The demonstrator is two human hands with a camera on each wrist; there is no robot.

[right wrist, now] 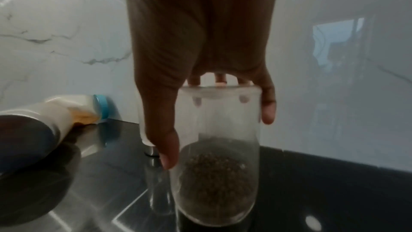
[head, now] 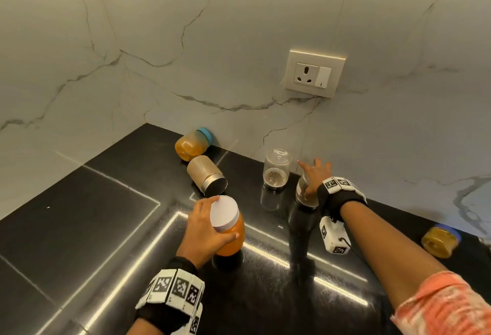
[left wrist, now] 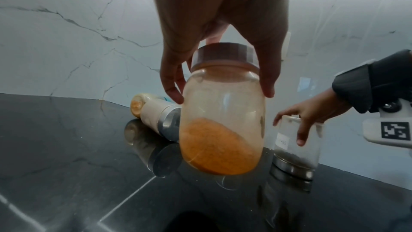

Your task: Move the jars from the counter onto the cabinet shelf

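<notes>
Both hands were on jars. The left hand (head: 204,231) had its fingers curled around the white-lidded jar (head: 229,231) of orange powder, well in front of the wall socket (head: 313,74). The left wrist view showed what the head view couldn't: that jar was tilted with the powder slumped to one side, lifted just off the black counter (head: 79,228).

The right hand (head: 314,178) was wrapped over a clear glass jar (head: 305,188) below the socket. The right wrist view showed dark seeds at its bottom, thumb and fingers clamped round the top.

Only the head view caught the whole spread: another clear jar (head: 276,171) upside down beside it, a blue-lidded jar (head: 194,143) and a steel-lidded jar (head: 206,177) lying on their sides left of the socket, and a yellow jar (head: 439,240) off to the right.
</notes>
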